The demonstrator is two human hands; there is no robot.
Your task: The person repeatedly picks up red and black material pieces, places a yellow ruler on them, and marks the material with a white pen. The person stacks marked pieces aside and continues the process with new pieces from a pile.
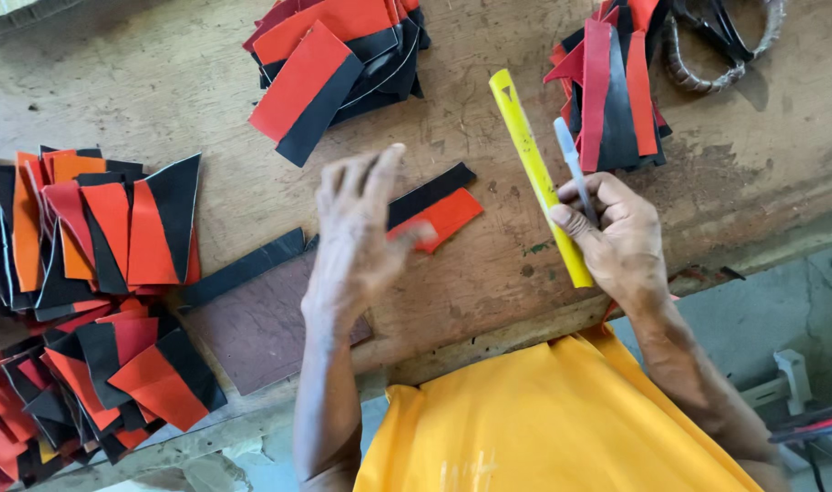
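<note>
1. Nearest the camera, the person's yellow garment [544,419] fills the lower frame, and both forearms reach out from it over the worn wooden bench [753,173].
2. The right hand [616,237] has its grip closed on a yellow ruler [536,173] and a grey pen [573,169] together. Both point away from the body and sit off to one side, which seems to leave the spot in front of the person free.
3. The left hand [357,241] hovers with fingers spread wide, holding nothing. Its fingertips lie over a red-and-black cut piece [439,205], which lies flat in mid-bench.
4. Just left, a brown board [252,328] lies at the bench edge, probably a cutting pad.
5. Further left, stacks of red, orange and black pieces [97,237] fan out, apparently sorted.
6. Farthest off, two more piles [338,55] [616,91] sit beside large shears [721,41].
</note>
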